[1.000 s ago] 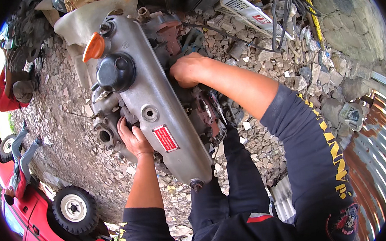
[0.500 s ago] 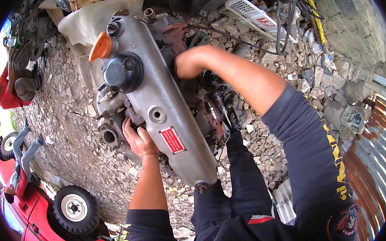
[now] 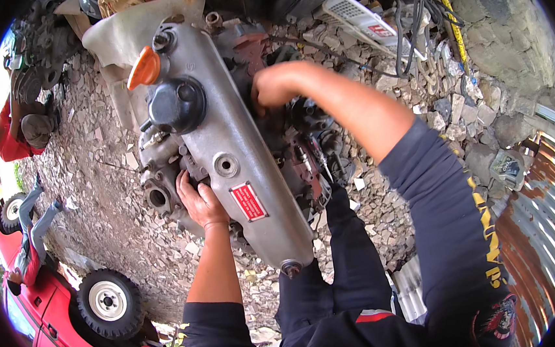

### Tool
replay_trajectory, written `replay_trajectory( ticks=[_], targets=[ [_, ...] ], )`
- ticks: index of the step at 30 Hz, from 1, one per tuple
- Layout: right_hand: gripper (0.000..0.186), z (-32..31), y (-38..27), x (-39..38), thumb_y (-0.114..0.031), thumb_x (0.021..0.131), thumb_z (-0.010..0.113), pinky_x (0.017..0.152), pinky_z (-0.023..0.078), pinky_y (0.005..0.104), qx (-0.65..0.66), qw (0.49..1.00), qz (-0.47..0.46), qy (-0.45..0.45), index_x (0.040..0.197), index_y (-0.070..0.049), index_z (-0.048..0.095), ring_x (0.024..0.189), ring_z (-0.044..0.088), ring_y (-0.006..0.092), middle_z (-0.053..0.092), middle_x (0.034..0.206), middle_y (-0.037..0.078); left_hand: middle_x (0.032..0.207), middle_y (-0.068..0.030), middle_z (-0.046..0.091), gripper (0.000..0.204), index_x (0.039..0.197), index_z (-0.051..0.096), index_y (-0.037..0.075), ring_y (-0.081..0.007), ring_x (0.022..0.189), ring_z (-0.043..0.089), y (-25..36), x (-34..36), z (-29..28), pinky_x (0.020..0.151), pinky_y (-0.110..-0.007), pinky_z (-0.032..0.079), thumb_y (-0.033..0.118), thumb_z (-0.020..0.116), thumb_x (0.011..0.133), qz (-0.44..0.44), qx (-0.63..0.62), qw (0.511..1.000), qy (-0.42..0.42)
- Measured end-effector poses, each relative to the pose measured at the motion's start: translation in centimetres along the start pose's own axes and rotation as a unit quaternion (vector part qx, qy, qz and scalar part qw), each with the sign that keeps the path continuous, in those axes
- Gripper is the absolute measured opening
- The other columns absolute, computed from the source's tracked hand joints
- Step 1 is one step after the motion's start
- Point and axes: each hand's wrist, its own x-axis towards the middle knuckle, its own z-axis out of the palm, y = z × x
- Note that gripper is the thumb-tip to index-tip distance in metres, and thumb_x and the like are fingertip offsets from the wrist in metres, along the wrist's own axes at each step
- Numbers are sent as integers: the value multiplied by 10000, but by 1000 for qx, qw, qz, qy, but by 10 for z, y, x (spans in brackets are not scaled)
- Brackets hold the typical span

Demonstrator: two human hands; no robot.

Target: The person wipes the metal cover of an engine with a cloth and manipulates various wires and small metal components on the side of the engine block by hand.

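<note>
A car engine with a long grey metal valve cover (image 3: 247, 156) stands in front of me, tilted across the view. On the cover are an orange cap (image 3: 145, 68), a black round cap (image 3: 181, 104) and a red label plate (image 3: 247, 201). My left hand (image 3: 200, 199) lies against the engine's left side below the cover, fingers stretched and thumb apart, beside a flanged metal port (image 3: 157, 197). Over on the right side, my right hand (image 3: 274, 87) reaches down behind the cover with curled fingers. Its fingertips, and whatever they grip, are hidden.
Broken stones (image 3: 375, 87) cover the ground. A white plastic crate (image 3: 360, 17), black cables (image 3: 404, 39) and a stone wall lie at the right. Rusty corrugated sheet (image 3: 537, 238) is at lower right. A red vehicle (image 3: 75, 333) and two people are at the left.
My right hand has turned slightly at the wrist and its forearm has shifted a little. My left hand keeps its place on the engine.
</note>
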Motion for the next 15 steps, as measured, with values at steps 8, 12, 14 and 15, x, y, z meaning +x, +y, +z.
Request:
replay_trajectory(
  ticks=[8, 12, 14, 15],
  targets=[
    [347, 34, -4, -17, -160, 832, 544, 914, 504, 400, -120, 990, 55, 51, 1144, -141, 695, 1122, 622, 273, 668, 1187, 98, 1343, -161, 489, 500, 1257, 494, 2, -353, 1249, 443, 4, -3, 3, 1056, -431, 346, 215, 425, 810, -11, 2, 1000, -5],
    [401, 11, -8, -24, -150, 812, 555, 923, 495, 412, -156, 984, 83, 24, 1192, -216, 665, 1109, 619, 271, 670, 1160, 92, 1342, -158, 490, 505, 1259, 492, 0, -353, 1249, 442, 0, -2, 3, 1056, -435, 344, 228, 425, 814, -12, 2, 1000, -6],
    [411, -7, 1, -38, -135, 807, 557, 929, 485, 420, -157, 977, 141, 15, 1208, -172, 643, 1117, 608, 294, 661, 1164, 128, 1342, -162, 489, 504, 1259, 492, -1, -354, 1248, 442, 2, -1, 1, 1056, -437, 344, 229, 425, 815, -15, 2, 1000, -7],
    [412, -6, 14, -42, -126, 815, 555, 938, 478, 422, -89, 987, 124, 59, 1221, -144, 621, 1125, 598, 316, 652, 1170, 150, 1342, -164, 488, 504, 1259, 492, -2, -354, 1247, 442, 2, -2, 2, 1056, -437, 343, 229, 425, 816, -16, 0, 1000, -9]
  ],
)
